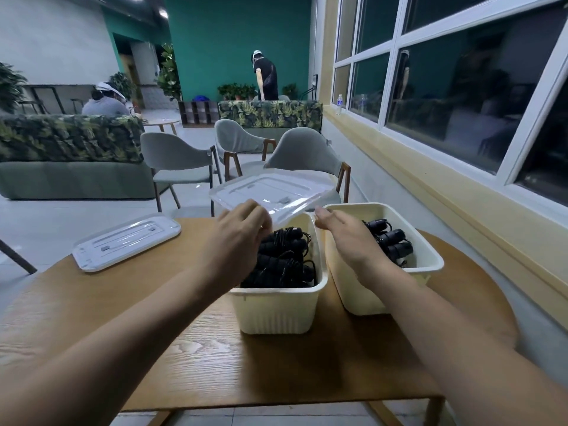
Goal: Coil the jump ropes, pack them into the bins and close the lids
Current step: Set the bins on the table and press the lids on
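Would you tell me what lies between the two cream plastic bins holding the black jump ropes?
In the head view, only a narrow bare strip of the wooden table shows between the left cream plastic bin and the right cream plastic bin.

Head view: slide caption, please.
A lid held by left hand and right hand over a bin of ropes; second lid on table.

left hand (242, 229): bare | right hand (344, 233): bare | forearms (129, 330): bare
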Demonstrator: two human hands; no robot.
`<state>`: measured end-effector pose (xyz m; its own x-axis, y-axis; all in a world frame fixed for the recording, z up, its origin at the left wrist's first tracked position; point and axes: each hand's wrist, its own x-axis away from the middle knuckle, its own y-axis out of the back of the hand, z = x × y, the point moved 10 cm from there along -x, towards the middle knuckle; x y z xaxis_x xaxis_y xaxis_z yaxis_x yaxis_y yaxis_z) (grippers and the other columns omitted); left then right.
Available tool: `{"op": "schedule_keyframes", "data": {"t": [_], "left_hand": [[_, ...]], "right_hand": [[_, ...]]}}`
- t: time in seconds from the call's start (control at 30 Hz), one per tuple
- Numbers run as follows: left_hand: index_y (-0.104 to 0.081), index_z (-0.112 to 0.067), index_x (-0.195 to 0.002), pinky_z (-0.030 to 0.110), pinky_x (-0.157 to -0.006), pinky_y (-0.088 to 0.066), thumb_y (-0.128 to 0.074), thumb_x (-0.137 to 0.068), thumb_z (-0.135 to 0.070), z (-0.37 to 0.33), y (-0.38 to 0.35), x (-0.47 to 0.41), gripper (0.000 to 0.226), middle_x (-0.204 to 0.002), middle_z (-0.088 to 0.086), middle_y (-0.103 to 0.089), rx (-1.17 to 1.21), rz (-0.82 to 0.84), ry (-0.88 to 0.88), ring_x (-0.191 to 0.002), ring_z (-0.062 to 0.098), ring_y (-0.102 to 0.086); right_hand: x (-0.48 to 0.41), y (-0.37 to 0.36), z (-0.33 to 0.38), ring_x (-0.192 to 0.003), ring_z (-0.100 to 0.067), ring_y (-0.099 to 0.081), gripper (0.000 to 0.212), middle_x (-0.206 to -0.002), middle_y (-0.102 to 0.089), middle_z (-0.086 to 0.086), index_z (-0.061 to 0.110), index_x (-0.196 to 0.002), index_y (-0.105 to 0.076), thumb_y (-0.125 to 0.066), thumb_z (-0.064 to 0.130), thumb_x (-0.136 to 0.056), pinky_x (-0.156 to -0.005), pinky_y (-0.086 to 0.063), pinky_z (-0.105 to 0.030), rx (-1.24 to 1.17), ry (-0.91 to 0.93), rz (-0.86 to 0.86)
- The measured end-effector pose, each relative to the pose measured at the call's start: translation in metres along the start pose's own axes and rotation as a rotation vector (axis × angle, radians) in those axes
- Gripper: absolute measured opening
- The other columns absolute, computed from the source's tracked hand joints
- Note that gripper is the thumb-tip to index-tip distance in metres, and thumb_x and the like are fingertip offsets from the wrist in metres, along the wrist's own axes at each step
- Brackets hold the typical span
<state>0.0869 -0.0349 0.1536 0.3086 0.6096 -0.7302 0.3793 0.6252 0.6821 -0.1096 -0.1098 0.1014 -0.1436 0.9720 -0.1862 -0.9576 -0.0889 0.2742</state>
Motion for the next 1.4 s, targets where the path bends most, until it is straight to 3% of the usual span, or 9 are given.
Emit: {"op": "schedule_keyframes", "data": {"t": [0.17, 0.33, 0.53, 0.7, 0.77, 0.97, 1.03, 1.17, 1.4], "left_hand": [[-0.057, -0.018, -0.098, 0.042, -0.077, -0.049, -0.067, -0.096, 0.000, -0.046, -0.012, -0.002, 0.021, -0.106, -0.001, -0.058, 0.084, 0.052, -0.075, -0.085, 0.021, -0.054], [-0.057, -0.025, -0.128, 0.037, -0.089, -0.052, -0.064, -0.103, -0.033, -0.050, -0.024, 0.004, 0.027, -0.128, -0.005, -0.060, 0.180, 0.137, -0.012, -0.108, 0.016, -0.058], [-0.046, -0.035, -0.133, 0.036, -0.100, -0.051, -0.057, -0.103, -0.051, 0.005, -0.057, 0.027, 0.036, -0.136, -0.013, -0.051, 0.257, 0.264, 0.340, -0.122, 0.010, -0.060], [-0.057, -0.032, -0.125, 0.036, -0.096, -0.051, -0.056, -0.104, -0.052, 0.010, -0.070, 0.034, 0.030, -0.127, -0.014, -0.055, 0.205, 0.325, 0.414, -0.115, 0.011, -0.060], [-0.057, -0.033, -0.128, 0.036, -0.096, -0.051, -0.054, -0.104, -0.054, 0.008, -0.071, 0.035, 0.032, -0.129, -0.015, -0.056, 0.162, 0.344, 0.412, -0.115, 0.010, -0.059], [-0.057, -0.034, -0.127, 0.033, -0.094, -0.049, -0.051, -0.104, -0.058, 0.013, -0.072, 0.039, 0.034, -0.125, -0.015, -0.058, 0.113, 0.357, 0.449, -0.116, 0.010, -0.055], [-0.057, -0.034, -0.128, 0.034, -0.095, -0.049, -0.050, -0.103, -0.058, 0.015, -0.071, 0.041, 0.035, -0.126, -0.015, -0.058, 0.112, 0.349, 0.455, -0.118, 0.010, -0.055], [-0.057, -0.033, -0.131, 0.033, -0.093, -0.049, -0.049, -0.103, -0.060, 0.015, -0.072, 0.042, 0.039, -0.128, -0.015, -0.059, 0.089, 0.345, 0.463, -0.119, 0.010, -0.055], [-0.058, -0.032, -0.130, 0.031, -0.090, -0.046, -0.050, -0.103, -0.060, 0.014, -0.070, 0.043, 0.040, -0.129, -0.014, -0.059, 0.076, 0.352, 0.472, -0.118, 0.010, -0.054]], "right_hand": [[0.003, 0.003, -0.010, -0.100, -0.031, -0.079, 0.029, -0.118, -0.080, -0.018, 0.002, -0.132, -0.067, -0.061, 0.021, -0.110, -0.094, -0.065, -0.045, -0.623, -0.202, 0.003], [0.009, 0.040, -0.011, -0.085, -0.025, -0.080, 0.019, -0.102, -0.082, -0.014, 0.004, -0.122, -0.068, -0.054, 0.009, -0.110, -0.067, -0.065, -0.036, -0.624, -0.228, -0.076], [0.006, 0.132, 0.011, -0.089, -0.028, -0.081, 0.012, -0.109, -0.080, -0.011, 0.013, -0.113, -0.069, -0.058, 0.011, -0.107, -0.067, -0.066, -0.039, -0.261, -0.101, -0.344], [0.005, 0.180, 0.054, -0.087, -0.037, -0.065, 0.011, -0.100, -0.068, -0.010, 0.011, -0.110, -0.057, -0.059, 0.018, -0.102, -0.072, -0.054, -0.042, 0.577, 0.083, -0.529], [0.006, 0.175, 0.068, -0.076, -0.038, -0.055, 0.008, -0.087, -0.058, -0.015, 0.011, -0.107, -0.047, -0.055, 0.013, -0.105, -0.066, -0.041, -0.041, 0.833, 0.175, -0.534], [0.007, 0.135, 0.050, -0.055, -0.032, -0.050, 0.025, -0.066, -0.055, -0.006, 0.014, -0.123, -0.050, -0.056, 0.005, -0.101, -0.053, -0.040, -0.035, 1.406, 0.295, -0.376], [0.014, 0.118, 0.034, -0.054, -0.032, -0.055, 0.024, -0.071, -0.063, -0.002, 0.019, -0.121, -0.053, -0.059, 0.008, -0.100, -0.052, -0.038, -0.032, 1.472, 0.321, -0.278], [0.030, 0.089, -0.008, -0.094, -0.027, -0.073, 0.020, -0.108, -0.074, 0.008, 0.029, -0.115, -0.058, -0.051, 0.046, -0.108, -0.061, -0.040, -0.034, 1.453, 0.315, -0.078], [0.049, 0.083, -0.019, -0.099, -0.031, -0.076, 0.043, -0.106, -0.078, -0.006, 0.011, -0.100, -0.069, -0.054, 0.051, -0.106, -0.088, -0.062, -0.047, 1.175, 0.643, -0.134]]}}
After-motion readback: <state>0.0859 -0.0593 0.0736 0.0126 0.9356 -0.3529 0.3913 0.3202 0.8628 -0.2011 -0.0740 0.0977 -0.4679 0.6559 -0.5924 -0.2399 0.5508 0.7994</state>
